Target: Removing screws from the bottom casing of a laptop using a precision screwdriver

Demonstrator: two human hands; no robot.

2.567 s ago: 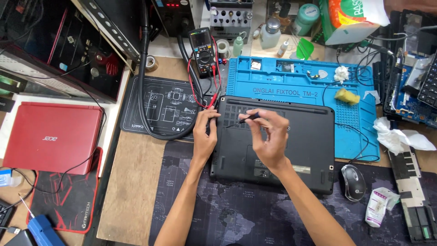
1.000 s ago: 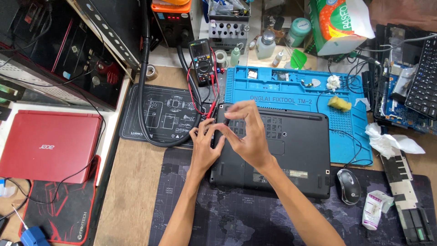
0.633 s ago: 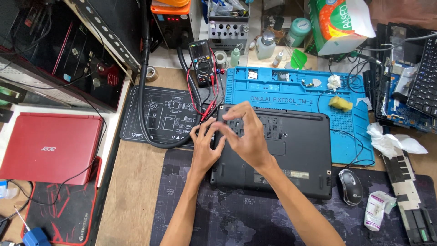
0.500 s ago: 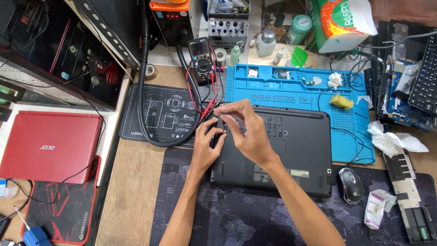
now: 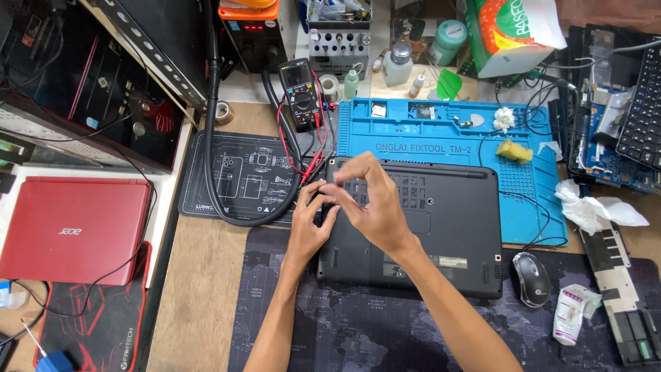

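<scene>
A black laptop (image 5: 441, 227) lies bottom-up, partly on the blue repair mat (image 5: 441, 134) and partly on the dark map-print desk mat (image 5: 344, 331). My left hand (image 5: 308, 227) grips the laptop's left edge near its upper-left corner. My right hand (image 5: 372, 203) hovers over that same corner by the vent grille. Its fingertips are drawn together beside the left hand's fingers. Anything pinched between them is too small to see.
A multimeter (image 5: 299, 93) with red and black leads and a thick black hose (image 5: 213, 151) lie left of the laptop on a printed black mat. A closed red laptop (image 5: 72, 231) sits far left. A mouse (image 5: 533, 279), crumpled tissue (image 5: 592, 210), bottles and circuit boards crowd the right and back.
At 2.6 s ago my right hand held a thin dark tool over the laptop; no tool shows now. Both hands have closed in on the upper-left corner, fingertips meeting.
</scene>
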